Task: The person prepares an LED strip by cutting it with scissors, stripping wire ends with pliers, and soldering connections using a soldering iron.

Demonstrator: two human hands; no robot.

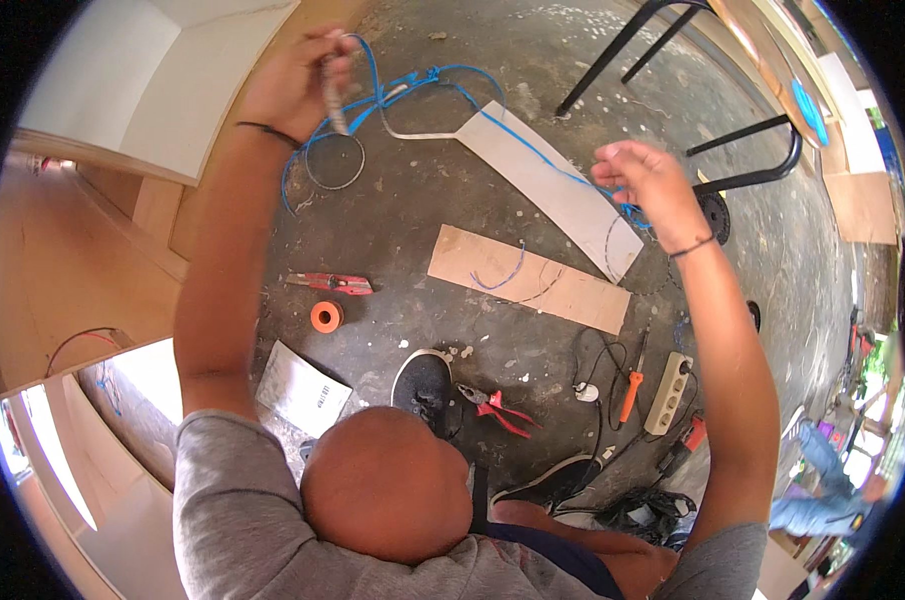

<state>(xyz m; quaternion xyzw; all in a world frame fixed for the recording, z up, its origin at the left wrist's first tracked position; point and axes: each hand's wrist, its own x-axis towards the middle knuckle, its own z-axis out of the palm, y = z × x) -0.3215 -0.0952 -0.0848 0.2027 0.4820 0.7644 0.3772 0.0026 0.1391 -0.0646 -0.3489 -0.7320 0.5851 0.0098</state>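
My left hand (308,80), raised at the upper left, is closed round a thin blue cord (375,70). A short greyish length hangs from the same fingers; its kind is unclear. Past the hand, the cord lies tangled on the floor with a white strip and a dark loop of wire (361,172). From there the cord crosses a long white board (543,180) toward my right hand (648,185). The right fingers are bent together near the cord, and what they pinch is too small to make out. Below lies a light brown board (533,280) with short wire pieces on it.
On the floor are a red utility knife (338,284), an orange spool (327,317), red-handled pliers (501,410), an orange screwdriver (632,396) and a power strip (670,393). Black metal legs (623,50) stand at upper right, a wooden cabinet (93,250) at left. Another person (828,500) is far right.
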